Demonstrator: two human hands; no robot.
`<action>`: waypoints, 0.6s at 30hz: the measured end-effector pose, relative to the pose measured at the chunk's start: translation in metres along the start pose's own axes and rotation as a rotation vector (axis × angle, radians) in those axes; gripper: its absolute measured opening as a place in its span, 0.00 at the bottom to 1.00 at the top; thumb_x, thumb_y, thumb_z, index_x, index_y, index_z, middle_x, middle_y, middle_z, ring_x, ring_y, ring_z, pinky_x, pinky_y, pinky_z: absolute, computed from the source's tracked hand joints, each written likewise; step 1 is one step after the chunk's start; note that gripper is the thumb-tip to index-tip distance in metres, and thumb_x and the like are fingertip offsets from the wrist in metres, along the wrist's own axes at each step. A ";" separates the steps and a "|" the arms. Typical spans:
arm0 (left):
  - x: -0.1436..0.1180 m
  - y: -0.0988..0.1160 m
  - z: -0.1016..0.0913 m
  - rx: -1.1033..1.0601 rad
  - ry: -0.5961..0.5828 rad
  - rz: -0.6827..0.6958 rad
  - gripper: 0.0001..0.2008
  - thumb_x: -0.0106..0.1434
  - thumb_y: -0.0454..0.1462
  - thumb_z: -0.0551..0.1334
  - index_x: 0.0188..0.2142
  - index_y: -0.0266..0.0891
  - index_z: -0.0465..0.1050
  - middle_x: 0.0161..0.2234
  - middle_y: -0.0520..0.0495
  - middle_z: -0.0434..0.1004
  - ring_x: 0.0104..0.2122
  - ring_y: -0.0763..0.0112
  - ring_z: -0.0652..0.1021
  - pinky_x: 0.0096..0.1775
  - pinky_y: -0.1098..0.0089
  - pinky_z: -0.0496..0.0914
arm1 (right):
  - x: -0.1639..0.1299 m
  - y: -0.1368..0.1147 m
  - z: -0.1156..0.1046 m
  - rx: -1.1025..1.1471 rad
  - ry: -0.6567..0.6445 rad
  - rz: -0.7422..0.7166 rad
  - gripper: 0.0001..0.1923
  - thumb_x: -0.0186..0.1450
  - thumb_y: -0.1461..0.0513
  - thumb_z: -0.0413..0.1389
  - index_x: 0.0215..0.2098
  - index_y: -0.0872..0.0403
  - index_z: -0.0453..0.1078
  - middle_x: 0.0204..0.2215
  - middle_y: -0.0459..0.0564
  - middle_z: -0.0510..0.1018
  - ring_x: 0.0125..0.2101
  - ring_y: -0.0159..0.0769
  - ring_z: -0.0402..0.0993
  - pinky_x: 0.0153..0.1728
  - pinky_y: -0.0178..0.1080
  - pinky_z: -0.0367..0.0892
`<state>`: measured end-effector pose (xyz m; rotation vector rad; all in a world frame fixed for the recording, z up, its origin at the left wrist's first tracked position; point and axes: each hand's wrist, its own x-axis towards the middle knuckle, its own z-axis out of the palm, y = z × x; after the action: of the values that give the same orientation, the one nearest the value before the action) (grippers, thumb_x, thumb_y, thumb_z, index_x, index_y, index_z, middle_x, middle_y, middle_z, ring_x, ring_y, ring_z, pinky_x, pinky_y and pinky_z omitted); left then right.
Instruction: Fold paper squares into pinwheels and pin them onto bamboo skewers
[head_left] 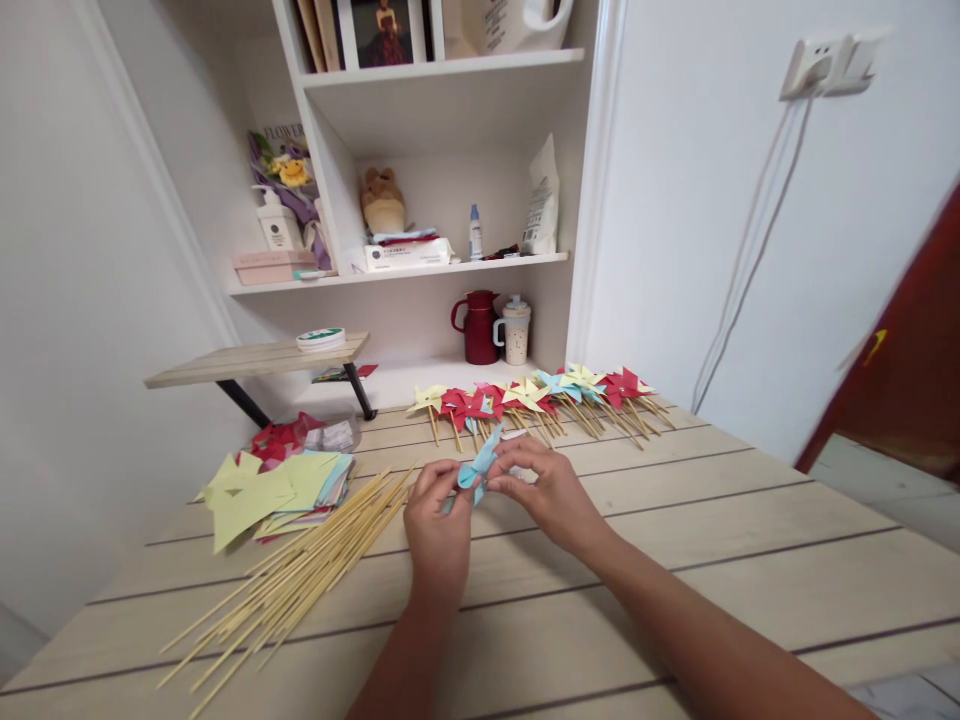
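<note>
Both of my hands meet over the middle of the wooden table [675, 560], pinching a folded light-blue paper piece [480, 462]. My left hand [437, 520] grips its lower left side. My right hand [541, 485] holds its right side with thumb and fingers closed. A pile of thin bamboo sticks [300, 575] lies just left of my left hand. Beyond it sits a stack of cut paper squares [274, 488], yellow-green on top. A row of finished paper pinwheels [536, 395] on sticks lies along the table's far edge.
A white shelf unit [442, 265] stands behind the table with a red jug [478, 326], a cup [516, 331], bottles and boxes. A small wooden riser [255, 360] with a tape roll [320, 338] stands far left. Cables hang from a wall socket [825, 65] at right.
</note>
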<state>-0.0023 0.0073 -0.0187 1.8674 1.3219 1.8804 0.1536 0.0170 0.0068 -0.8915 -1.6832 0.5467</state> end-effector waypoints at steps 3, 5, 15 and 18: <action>-0.001 -0.003 0.000 -0.002 -0.007 0.012 0.06 0.60 0.34 0.64 0.32 0.43 0.81 0.35 0.49 0.77 0.37 0.66 0.76 0.40 0.68 0.68 | 0.000 -0.001 0.000 -0.010 -0.009 -0.002 0.04 0.59 0.64 0.63 0.27 0.50 0.77 0.36 0.48 0.79 0.43 0.41 0.73 0.48 0.44 0.63; -0.001 -0.004 0.000 -0.003 -0.006 0.015 0.06 0.59 0.33 0.63 0.32 0.44 0.81 0.35 0.49 0.78 0.37 0.65 0.77 0.40 0.67 0.68 | -0.001 -0.003 0.001 -0.016 -0.020 0.009 0.04 0.60 0.64 0.62 0.27 0.50 0.76 0.34 0.47 0.80 0.40 0.40 0.73 0.46 0.43 0.63; -0.003 -0.001 0.001 -0.010 0.040 -0.015 0.07 0.60 0.33 0.64 0.32 0.44 0.81 0.35 0.49 0.78 0.37 0.66 0.77 0.40 0.68 0.68 | -0.003 -0.009 0.004 0.020 0.028 0.111 0.02 0.59 0.63 0.62 0.28 0.51 0.74 0.30 0.44 0.81 0.35 0.38 0.75 0.42 0.40 0.64; -0.003 0.000 0.002 -0.016 0.064 -0.022 0.06 0.59 0.34 0.64 0.32 0.44 0.81 0.35 0.49 0.78 0.37 0.66 0.77 0.40 0.68 0.69 | -0.004 -0.010 0.005 0.008 0.054 0.101 0.03 0.59 0.61 0.62 0.28 0.51 0.74 0.30 0.44 0.81 0.35 0.38 0.75 0.42 0.40 0.65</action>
<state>-0.0003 0.0059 -0.0213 1.7920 1.3368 1.9493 0.1460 0.0079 0.0101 -0.9812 -1.5924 0.5923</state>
